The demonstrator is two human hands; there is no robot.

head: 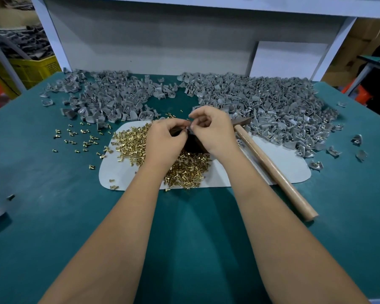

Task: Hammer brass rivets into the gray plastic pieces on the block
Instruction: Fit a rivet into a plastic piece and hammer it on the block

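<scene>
While the hammer [274,170] lies on the counter [53,194], both hands, left [165,141] and right [215,130], pinch a gray piece [190,128] with curled fingers above the dark block [193,143], amid rivets [132,139].

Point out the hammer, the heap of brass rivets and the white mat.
hammer [270,165]: head view, middle of its wooden handle.
heap of brass rivets [132,139]: head view, left part of the heap, beside the left wrist.
white mat [272,170]: head view, bare right part past the handle.
</scene>
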